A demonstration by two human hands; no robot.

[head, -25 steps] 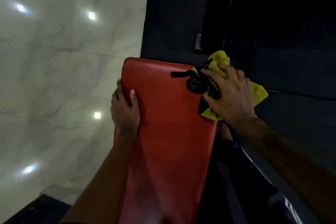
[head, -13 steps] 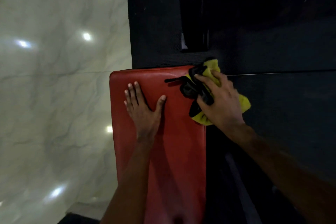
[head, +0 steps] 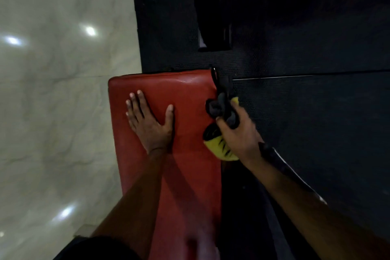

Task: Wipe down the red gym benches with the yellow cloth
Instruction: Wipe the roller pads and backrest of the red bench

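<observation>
We see one bench [head: 185,91], its red pad running away from us. Its far end is a straight edge with rounded corners. The left edge borders the pale marble floor [head: 52,122]; the right edge and far end meet the black mat [head: 306,122].

Our left hand [head: 150,126] lies flat on the pad, fingers straight and close together, thumb spread wide toward the right. Bare red pad shows beyond the fingertips up to the far edge, and between thumb and right edge.

Our right hand [head: 240,137] sits at the right edge, fingers curled tight round the one cloth [head: 221,149]. Yellow shows below the hand and a little above it; a black bunch pokes out above the knuckles, and we cannot tell whether it belongs to the cloth. The cloth touches the pad's right edge and overhangs it.

Beyond the far end a dark frame [head: 213,17] stands on the mat, apart from the pad.

Count: one bench, one cloth, two hands, three clear glints on the floor.
</observation>
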